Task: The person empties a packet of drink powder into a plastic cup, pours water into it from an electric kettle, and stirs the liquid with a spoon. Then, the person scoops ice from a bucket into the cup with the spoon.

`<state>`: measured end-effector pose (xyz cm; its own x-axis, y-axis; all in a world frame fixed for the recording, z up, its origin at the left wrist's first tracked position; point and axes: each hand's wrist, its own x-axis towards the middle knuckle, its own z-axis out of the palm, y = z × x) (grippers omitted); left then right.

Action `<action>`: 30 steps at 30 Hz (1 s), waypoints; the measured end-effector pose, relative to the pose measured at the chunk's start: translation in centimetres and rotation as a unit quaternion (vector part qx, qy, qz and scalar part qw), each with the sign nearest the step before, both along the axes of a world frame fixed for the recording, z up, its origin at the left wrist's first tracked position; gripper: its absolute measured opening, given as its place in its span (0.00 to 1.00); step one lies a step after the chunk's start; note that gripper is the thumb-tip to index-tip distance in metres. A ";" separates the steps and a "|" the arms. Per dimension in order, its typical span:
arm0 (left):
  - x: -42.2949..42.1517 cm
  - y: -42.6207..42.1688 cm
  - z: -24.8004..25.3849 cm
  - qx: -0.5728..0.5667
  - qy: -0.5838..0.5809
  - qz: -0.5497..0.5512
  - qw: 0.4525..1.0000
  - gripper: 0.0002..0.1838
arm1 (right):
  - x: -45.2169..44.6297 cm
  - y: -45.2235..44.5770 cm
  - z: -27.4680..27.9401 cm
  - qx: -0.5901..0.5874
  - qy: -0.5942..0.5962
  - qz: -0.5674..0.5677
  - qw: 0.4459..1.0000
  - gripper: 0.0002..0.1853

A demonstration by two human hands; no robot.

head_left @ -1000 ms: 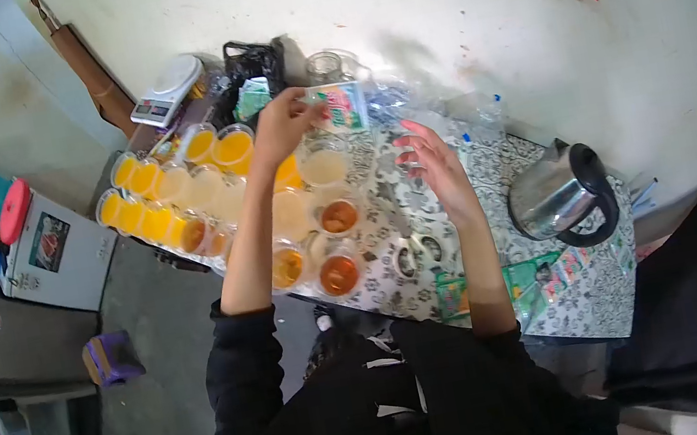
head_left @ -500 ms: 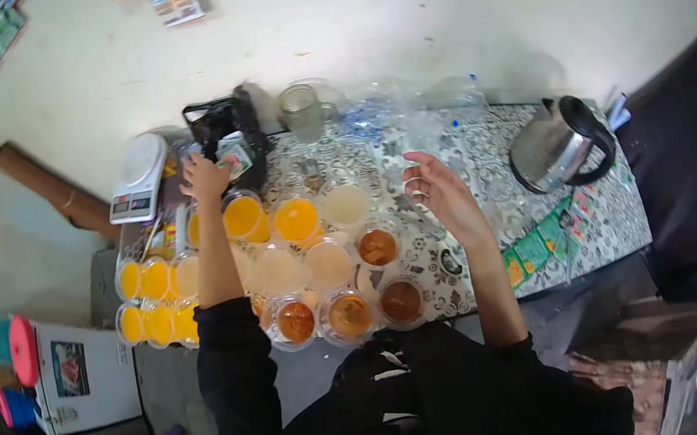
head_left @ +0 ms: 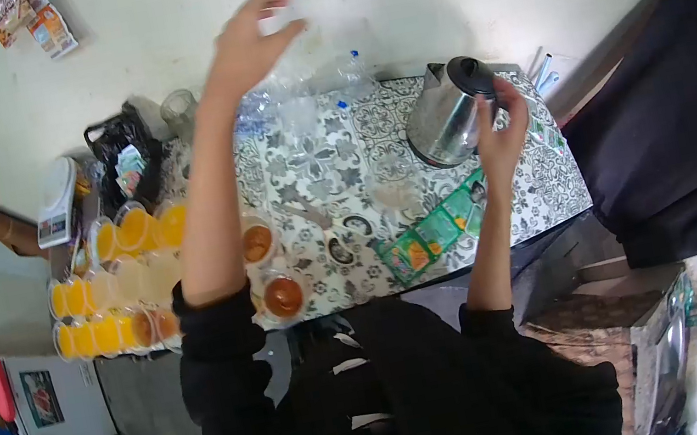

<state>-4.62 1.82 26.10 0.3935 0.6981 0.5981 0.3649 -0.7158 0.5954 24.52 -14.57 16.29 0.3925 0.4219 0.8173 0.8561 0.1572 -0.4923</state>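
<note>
Patterned counter (head_left: 549, 193), pretty packed on its left half, so space is my main worry. Nearest the edge, the left sleeve (head_left: 213, 306) crosses right beside an amber cup (head_left: 283, 297); if that arm swings or dips, I'd bet the cup tips. The green sachets (head_left: 416, 254) lie near the front too, with scissors (head_left: 329, 224) loose just beside them, so anything set down there could rock. Further back, the kettle (head_left: 441, 125) stands on the right side, the right hand (head_left: 502, 118) at its handle. Can't tell if the fingers are closed tight; a loose hold on something possibly hot and full could mean a slosh over the sachets. Farthest off, the left hand (head_left: 255, 46) is up before the wall (head_left: 387, 15), fingers spread, apparently holding nothing, so it isn't steadying anything.
</note>
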 end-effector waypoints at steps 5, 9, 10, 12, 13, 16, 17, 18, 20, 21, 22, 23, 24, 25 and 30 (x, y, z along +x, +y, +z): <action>9.2 -5.6 -3.2 -0.098 -0.032 -0.054 0.993 0.28 | 10.5 -1.6 -2.1 -0.164 0.026 -0.086 0.982 0.35; 10.0 -10.4 -10.1 -0.158 -0.073 -0.051 0.983 0.33 | 13.9 1.3 -6.4 -0.054 0.165 0.192 0.966 0.30; 9.6 -11.3 -12.2 -0.163 -0.084 -0.042 0.982 0.39 | 13.9 1.5 -6.3 -0.057 0.166 0.198 0.964 0.30; 8.8 -14.0 -15.1 -0.195 -0.084 0.007 0.977 0.44 | 13.1 1.3 -5.7 -0.072 0.196 0.245 0.947 0.25; 8.7 -15.3 -16.4 -0.225 -0.081 0.049 0.970 0.49 | 12.6 1.2 -5.7 -0.077 0.197 0.252 0.944 0.25; 8.8 -17.9 -19.7 -0.231 -0.066 0.107 0.965 0.60 | 10.7 0.7 -6.1 -0.014 0.229 0.223 0.947 0.24; 9.0 -18.3 -20.4 -0.230 -0.064 0.113 0.965 0.60 | 10.6 0.5 -6.1 -0.014 0.232 0.229 0.945 0.24; 9.4 -18.6 -21.0 -0.247 -0.091 0.094 0.960 0.64 | 10.4 0.3 -5.9 -0.026 0.223 0.216 0.950 0.24; 10.0 -18.5 -22.3 -0.229 -0.125 0.062 0.963 0.69 | 10.0 -0.2 -5.0 -0.024 0.210 0.217 0.953 0.23; 10.3 -18.5 -22.2 -0.230 -0.125 0.064 0.963 0.69 | 10.2 -0.5 -4.2 -0.026 0.210 0.219 0.953 0.23; 10.5 -18.6 -21.8 -0.235 -0.134 0.065 0.961 0.68 | 10.5 -0.9 -3.2 -0.050 0.171 0.228 0.957 0.23; 10.7 -18.6 -21.7 -0.241 -0.142 0.065 0.958 0.68 | 10.7 -1.4 -2.2 -0.076 0.131 0.235 0.960 0.23; 11.0 -18.5 -22.1 -0.242 -0.143 0.065 0.958 0.68 | 10.7 -1.8 -1.1 -0.066 0.117 0.246 0.960 0.23; 11.2 -18.2 -22.8 -0.222 -0.162 0.065 0.959 0.66 | 10.8 -2.3 0.0 -0.066 0.117 0.245 0.960 0.23; 11.4 -17.3 -24.5 -0.188 -0.137 0.050 0.971 0.61 | 11.3 -4.1 5.3 -0.112 0.029 0.308 0.944 0.25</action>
